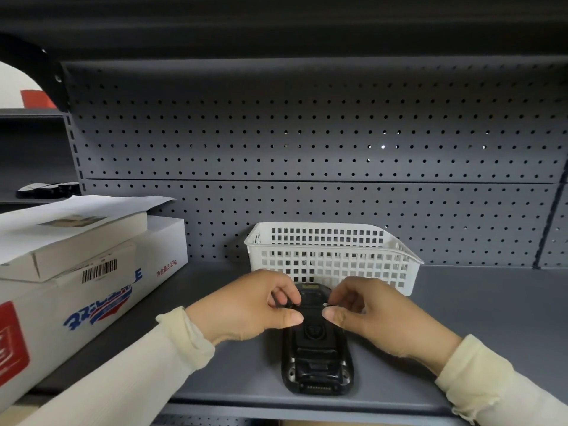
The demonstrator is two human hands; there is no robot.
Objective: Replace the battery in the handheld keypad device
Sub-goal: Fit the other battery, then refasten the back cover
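Observation:
A black handheld keypad device (316, 361) lies face down on the grey shelf, its long axis pointing away from me, its back side up. My left hand (252, 305) pinches the device's upper left edge with thumb and fingers. My right hand (384, 318) pinches the upper right edge the same way. Both hands cover the far part of the device, so the battery area there is mostly hidden. No loose battery shows.
A white perforated plastic basket (332, 256) stands just behind the device against the grey pegboard wall (307, 142). Stacked white cardboard boxes (76, 272) with paper on top fill the left of the shelf. The shelf's front edge (307, 410) runs close below the device.

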